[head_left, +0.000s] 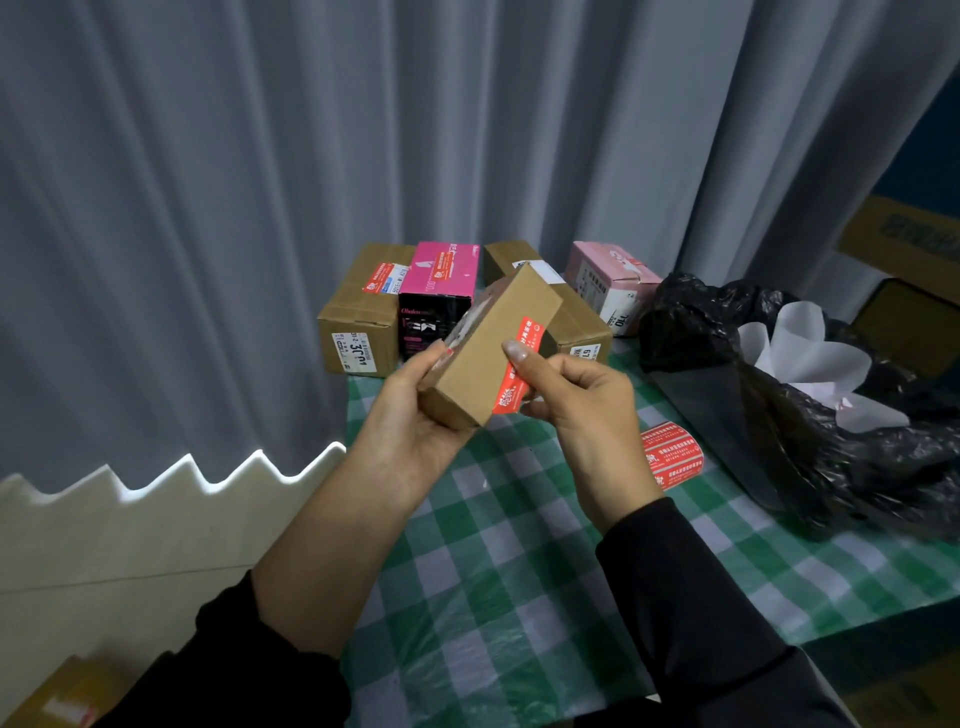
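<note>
A small brown cardboard box (485, 353) is held tilted above the green checked table (519, 571). My left hand (410, 410) grips its lower left end from beneath, thumb on the side. A red sticker (519, 366) with white print runs across the box's right face. My right hand (576, 400) has its thumb pressed on the sticker, and its curled fingers pinch the sticker's lower part at the box's edge.
A roll of red stickers (670, 454) lies on the table to the right. A black rubbish bag (810, 426) holds white paper. At the back stand brown cartons (358, 317), a pink and black box (436, 296) and a pale pink box (608, 283). A grey curtain (260, 208) hangs behind.
</note>
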